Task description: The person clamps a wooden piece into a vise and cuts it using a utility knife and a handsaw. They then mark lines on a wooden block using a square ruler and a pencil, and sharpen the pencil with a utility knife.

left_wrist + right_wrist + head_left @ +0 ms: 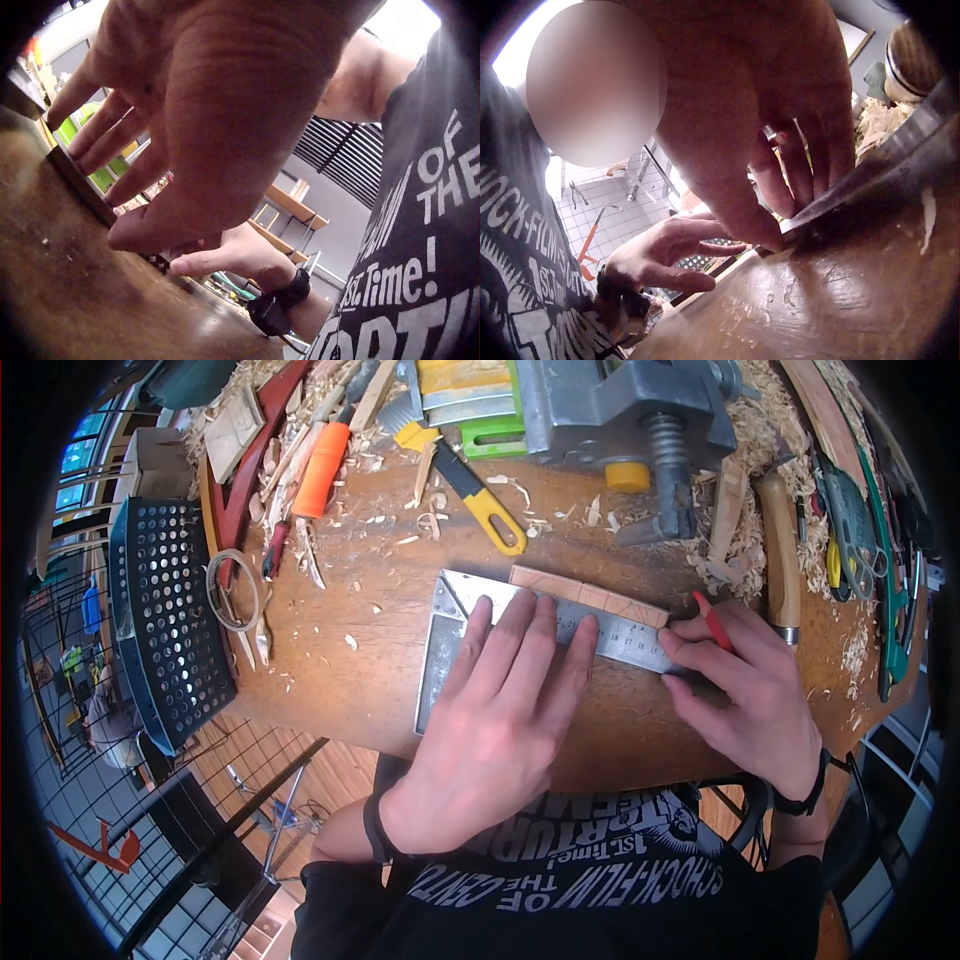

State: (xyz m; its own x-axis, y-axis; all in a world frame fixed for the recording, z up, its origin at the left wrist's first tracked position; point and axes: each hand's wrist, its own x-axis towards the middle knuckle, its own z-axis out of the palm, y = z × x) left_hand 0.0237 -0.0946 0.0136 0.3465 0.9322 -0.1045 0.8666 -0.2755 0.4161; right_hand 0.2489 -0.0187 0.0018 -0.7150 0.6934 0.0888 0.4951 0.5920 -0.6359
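A metal try square [630, 644] with a marked blade lies on the wooden workbench in the head view, its stock [432, 670] on the left. Along the blade's far edge runs a small wood strip [590, 595] with pencil lines on its face. My left hand [490, 720] rests over the square, its fingers extended and spread across the blade. At the blade's right end my right hand [755, 695] has thumb and fingertips right at the edge, and a red pencil [713, 624] is held between its fingers. In the right wrist view, the pencil is hidden.
A vise [630, 420] stands at the back among wood shavings. A yellow-and-black brush [470, 490], an orange-handled tool [322, 470] and a wooden-handled tool [778, 550] lie around the work. A perforated dark basket [165, 610] stands at the left edge.
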